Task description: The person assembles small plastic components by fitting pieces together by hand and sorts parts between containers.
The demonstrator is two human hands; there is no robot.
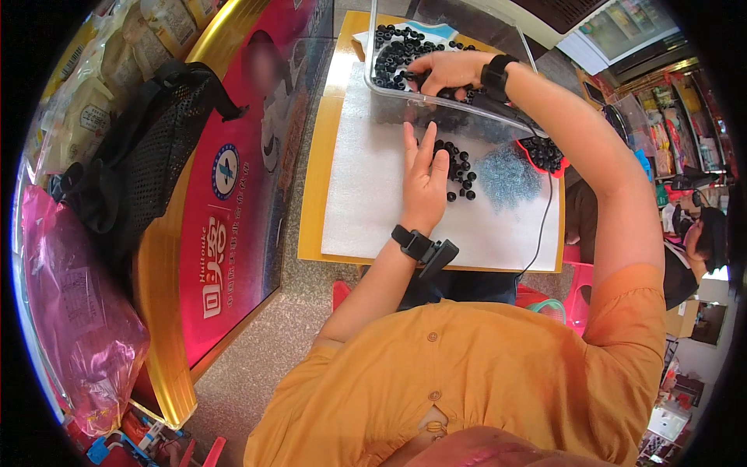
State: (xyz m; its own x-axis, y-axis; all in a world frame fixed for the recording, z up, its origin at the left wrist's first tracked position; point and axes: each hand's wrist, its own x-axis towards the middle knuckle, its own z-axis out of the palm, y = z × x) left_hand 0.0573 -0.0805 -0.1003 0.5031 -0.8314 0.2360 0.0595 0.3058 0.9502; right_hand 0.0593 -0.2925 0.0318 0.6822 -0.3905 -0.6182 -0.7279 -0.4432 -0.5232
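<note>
My right hand (pixel 453 71) reaches inside a clear plastic box (pixel 482 115), its fingers curled around some of the small black round pieces (pixel 401 48) that fill part of it. The fingertips are partly hidden among those pieces. Close to the box's near wall, my left hand (pixel 424 185) is open, fingers stretched upward and thumb apart; whether it touches the wall I cannot tell. Right beside it, loose black pieces (pixel 464 175) lie on a white sheet (pixel 362 187). Farther right is a scatter of tiny blue-grey bits (pixel 510 180).
A red tray (pixel 562 167) of black pieces stands at the sheet's right, with a thin dark cable (pixel 542 229) running past it. The yellow table (pixel 311 226) holds everything. A pink-fronted counter (pixel 233 202) rises at the left. Another person (pixel 704 241) is at the far right.
</note>
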